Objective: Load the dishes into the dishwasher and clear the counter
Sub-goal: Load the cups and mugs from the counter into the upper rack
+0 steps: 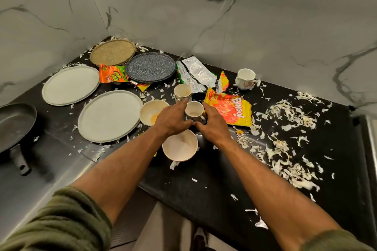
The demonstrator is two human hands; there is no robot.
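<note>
Black counter (204, 189) in a marble-walled corner, and honestly it's a mess. Both hands are closing in on one small mug (194, 110) in the middle: left hand (173, 120) and right hand (212, 124) flank it, fingers spread, and I can't tell if either actually grips it yet. Around it sit another cup (183, 92), two bowls (154, 111) (180, 145), three pale plates (110, 115), a speckled plate (150, 67), a third cup (245, 78), snack wrappers (230, 110) and loads of shredded scraps (289, 116). Looks like barely started; no dishwasher in view.
</note>
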